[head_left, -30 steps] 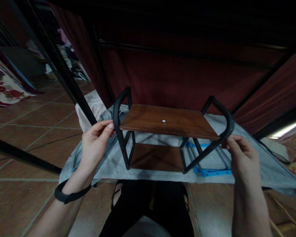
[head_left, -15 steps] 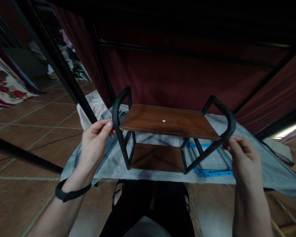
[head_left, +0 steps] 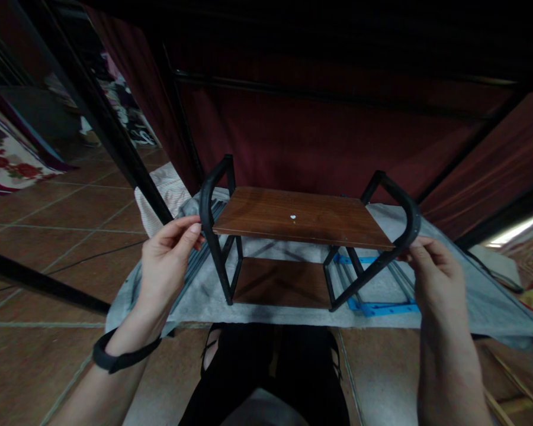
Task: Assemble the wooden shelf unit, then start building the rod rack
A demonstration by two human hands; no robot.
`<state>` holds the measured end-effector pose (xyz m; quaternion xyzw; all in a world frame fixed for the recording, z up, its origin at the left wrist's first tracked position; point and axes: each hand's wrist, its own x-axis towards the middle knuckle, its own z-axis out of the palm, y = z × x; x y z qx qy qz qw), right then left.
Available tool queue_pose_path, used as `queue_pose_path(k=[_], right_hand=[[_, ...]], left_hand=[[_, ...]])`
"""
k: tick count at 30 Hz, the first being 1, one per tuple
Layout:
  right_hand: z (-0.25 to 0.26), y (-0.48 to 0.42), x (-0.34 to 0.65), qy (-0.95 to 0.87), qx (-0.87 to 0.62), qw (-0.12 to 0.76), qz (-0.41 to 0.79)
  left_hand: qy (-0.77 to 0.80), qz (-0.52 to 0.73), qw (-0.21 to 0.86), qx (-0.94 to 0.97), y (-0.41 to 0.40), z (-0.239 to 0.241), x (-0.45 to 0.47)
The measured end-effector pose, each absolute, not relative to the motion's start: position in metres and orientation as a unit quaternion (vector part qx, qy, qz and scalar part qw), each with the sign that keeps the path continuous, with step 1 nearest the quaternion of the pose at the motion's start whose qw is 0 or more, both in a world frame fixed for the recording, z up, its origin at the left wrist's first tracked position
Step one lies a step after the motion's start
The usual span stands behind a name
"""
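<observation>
The black-framed rack (head_left: 302, 228) has brown, apparently wooden shelves (head_left: 282, 281).

Black-framed shelf (head_left: 320, 222) shows brown wood grain; maroon curtain (head_left: 302, 136) at twelve o'clock; blue-ended rack (head_left: 384, 309) at four; grey cloth (head_left: 266, 316) at six; red-flowered fabric (head_left: 26, 170) at nine.

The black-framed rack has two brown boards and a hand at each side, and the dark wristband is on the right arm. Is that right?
Not quite: the head view shows the dark wristband on the left arm. The black-framed rack does have two brown boards, with the left hand at one side and the right hand at the other.
</observation>
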<state>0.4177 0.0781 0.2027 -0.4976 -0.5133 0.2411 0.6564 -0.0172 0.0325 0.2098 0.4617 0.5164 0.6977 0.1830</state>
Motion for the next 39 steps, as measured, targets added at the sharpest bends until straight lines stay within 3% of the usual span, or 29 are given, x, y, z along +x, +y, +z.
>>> queue_pose_path(k=[39], right_hand=[[0.207, 0.076, 0.414, -0.533, -0.511, 0.631, 0.236]], left_hand=[[0.498, 0.712, 0.197, 0.454, 0.035, 0.206, -0.021]])
